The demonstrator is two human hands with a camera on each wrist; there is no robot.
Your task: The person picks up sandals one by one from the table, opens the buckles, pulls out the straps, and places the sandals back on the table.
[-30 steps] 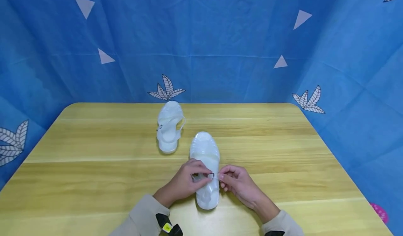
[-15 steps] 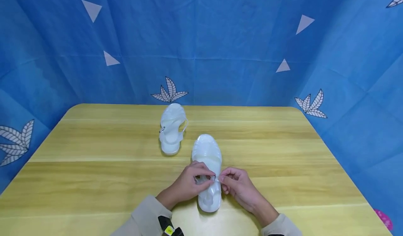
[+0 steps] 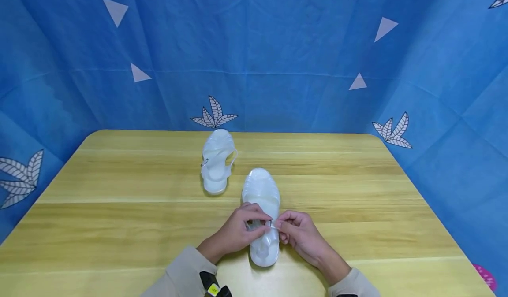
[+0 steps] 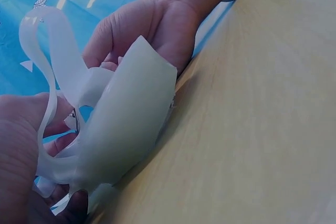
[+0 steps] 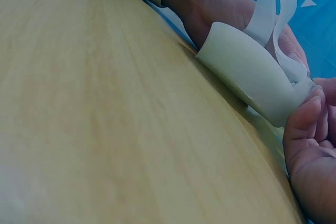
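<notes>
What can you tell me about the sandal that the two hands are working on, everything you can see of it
The near sandal is translucent white, of soft jelly-like plastic, with a ribbed closed toe, a heel cup and a thin ankle strap. It lies sole-down on the wooden table, toe pointing away from the person. The left hand and the right hand pinch its strap at a small buckle over the middle. A matching sandal lies apart, farther back.

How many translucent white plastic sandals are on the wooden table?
2. One translucent white plastic sandal lies near the front edge, both hands pinching its strap; the second sandal lies farther back, to its left. None seems hidden.
</notes>
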